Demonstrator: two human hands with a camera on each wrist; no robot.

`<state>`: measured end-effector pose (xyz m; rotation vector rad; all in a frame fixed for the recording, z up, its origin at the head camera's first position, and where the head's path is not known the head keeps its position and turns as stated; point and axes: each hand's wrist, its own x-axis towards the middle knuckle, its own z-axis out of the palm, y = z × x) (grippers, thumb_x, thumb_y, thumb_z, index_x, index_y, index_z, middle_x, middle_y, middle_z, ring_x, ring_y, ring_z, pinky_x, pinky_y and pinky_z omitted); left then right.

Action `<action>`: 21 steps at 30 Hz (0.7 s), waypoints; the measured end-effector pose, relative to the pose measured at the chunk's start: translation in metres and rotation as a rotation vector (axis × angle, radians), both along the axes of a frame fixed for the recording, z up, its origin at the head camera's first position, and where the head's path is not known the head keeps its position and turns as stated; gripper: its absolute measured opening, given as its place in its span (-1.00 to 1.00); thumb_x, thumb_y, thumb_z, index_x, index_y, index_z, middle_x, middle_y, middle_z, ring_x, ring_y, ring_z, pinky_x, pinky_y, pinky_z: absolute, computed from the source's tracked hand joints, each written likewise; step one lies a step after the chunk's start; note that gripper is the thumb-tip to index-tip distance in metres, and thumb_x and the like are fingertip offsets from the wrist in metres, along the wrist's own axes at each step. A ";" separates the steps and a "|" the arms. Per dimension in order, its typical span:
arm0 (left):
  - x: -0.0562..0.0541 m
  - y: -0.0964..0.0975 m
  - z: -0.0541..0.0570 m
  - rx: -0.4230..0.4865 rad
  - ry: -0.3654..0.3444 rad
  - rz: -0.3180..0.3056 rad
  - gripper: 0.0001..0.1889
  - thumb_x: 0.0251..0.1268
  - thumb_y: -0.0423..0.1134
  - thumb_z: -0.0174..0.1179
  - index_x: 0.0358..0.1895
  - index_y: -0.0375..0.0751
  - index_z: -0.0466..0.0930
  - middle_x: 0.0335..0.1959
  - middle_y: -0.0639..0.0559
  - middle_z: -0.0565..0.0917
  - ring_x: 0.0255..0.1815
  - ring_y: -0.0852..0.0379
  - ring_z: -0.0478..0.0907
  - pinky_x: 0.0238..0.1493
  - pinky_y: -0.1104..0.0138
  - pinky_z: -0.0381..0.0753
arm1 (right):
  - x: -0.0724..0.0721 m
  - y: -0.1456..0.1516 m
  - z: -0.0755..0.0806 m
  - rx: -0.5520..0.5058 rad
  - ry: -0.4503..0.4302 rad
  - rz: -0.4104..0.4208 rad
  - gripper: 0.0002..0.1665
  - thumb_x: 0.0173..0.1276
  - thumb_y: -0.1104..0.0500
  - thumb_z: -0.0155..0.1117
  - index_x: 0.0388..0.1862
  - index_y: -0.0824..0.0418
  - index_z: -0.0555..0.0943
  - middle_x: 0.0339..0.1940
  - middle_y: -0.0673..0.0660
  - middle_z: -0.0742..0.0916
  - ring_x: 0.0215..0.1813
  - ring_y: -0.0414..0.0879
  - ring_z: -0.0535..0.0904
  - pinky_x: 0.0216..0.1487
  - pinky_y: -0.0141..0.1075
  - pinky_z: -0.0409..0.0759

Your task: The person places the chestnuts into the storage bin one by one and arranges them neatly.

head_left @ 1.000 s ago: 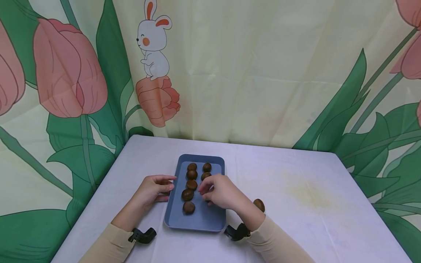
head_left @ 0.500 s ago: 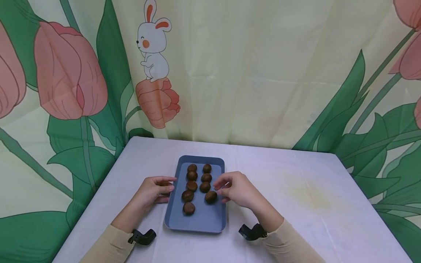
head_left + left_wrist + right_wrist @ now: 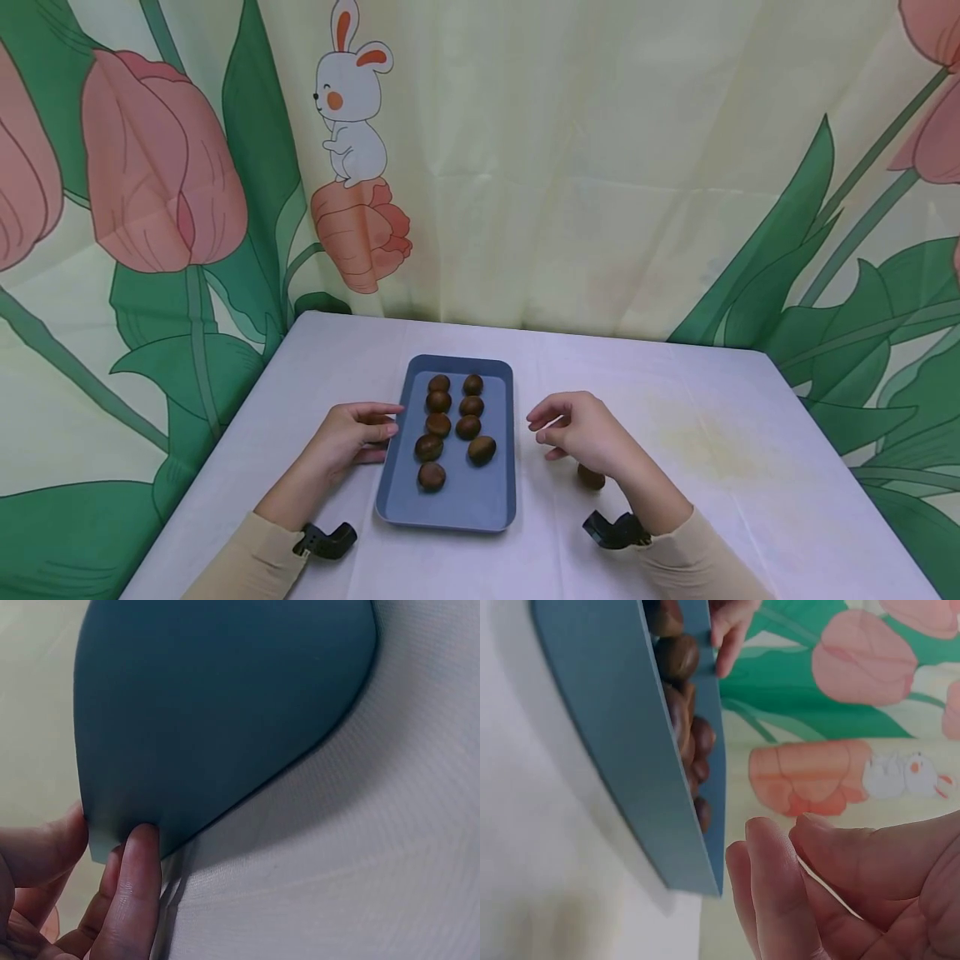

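A blue rectangular tray (image 3: 465, 504) holds two columns of brown chestnuts (image 3: 482, 450); the left column ends nearer the person, with a chestnut (image 3: 431, 477). My left hand (image 3: 352, 433) touches the tray's left side, its thumb and fingertips lying against the outer wall (image 3: 225, 712). To the right of the tray, above the cloth, is my right hand (image 3: 581, 429), its fingers (image 3: 772, 885) loosely bent and nothing between them. One more chestnut (image 3: 591, 477) lies on the table, partly hidden below the right hand and wrist.
A white cloth covers the table (image 3: 697, 417), with a faint yellowish stain on the right. Behind it hangs a curtain (image 3: 555, 167) printed with tulips, a rabbit and a carrot. A black camera (image 3: 615, 530) sits on the right wrist, another (image 3: 326, 540) on the left.
My right hand has let go of a chestnut at the near end of the tray's right column and moved rightward, off the tray. The left hand and the tray have stayed in place.
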<state>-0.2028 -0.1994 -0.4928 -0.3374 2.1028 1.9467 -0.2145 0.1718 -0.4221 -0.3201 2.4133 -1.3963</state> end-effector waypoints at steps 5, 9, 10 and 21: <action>0.000 0.001 -0.001 -0.003 0.003 0.002 -0.59 0.42 -0.39 0.42 0.30 -0.24 0.73 -0.04 -0.09 0.73 -0.19 0.12 0.77 -0.22 0.20 0.87 | 0.002 0.018 -0.004 0.011 0.003 -0.011 -0.75 0.41 0.41 0.39 0.04 0.37 0.76 0.03 0.36 0.81 -0.10 0.11 0.79 -0.21 -0.11 0.87; 0.000 0.001 -0.001 -0.007 0.005 0.002 -0.59 0.43 -0.39 0.41 0.30 -0.25 0.73 -0.04 -0.10 0.73 -0.19 0.12 0.77 -0.22 0.20 0.87 | 0.003 0.032 -0.008 0.030 -0.013 -0.047 -0.75 0.42 0.41 0.38 0.06 0.36 0.75 0.04 0.34 0.81 -0.08 0.10 0.80 -0.21 -0.11 0.87; 0.000 0.001 -0.001 -0.008 0.006 0.002 -0.59 0.43 -0.39 0.41 0.30 -0.25 0.73 -0.03 -0.10 0.73 -0.19 0.12 0.77 -0.22 0.20 0.87 | 0.004 0.035 -0.009 0.037 -0.019 -0.058 -0.75 0.43 0.41 0.38 0.06 0.36 0.75 0.04 0.33 0.81 -0.08 0.11 0.80 -0.21 -0.12 0.87; 0.000 0.001 -0.001 -0.011 0.011 0.001 -0.59 0.42 -0.39 0.41 0.30 -0.25 0.73 -0.05 -0.08 0.73 -0.19 0.12 0.77 -0.23 0.20 0.86 | 0.005 0.064 -0.020 0.092 -0.027 -0.081 -0.72 0.42 0.42 0.38 0.09 0.36 0.73 -0.02 0.27 0.82 -0.18 -0.02 0.75 -0.24 -0.18 0.83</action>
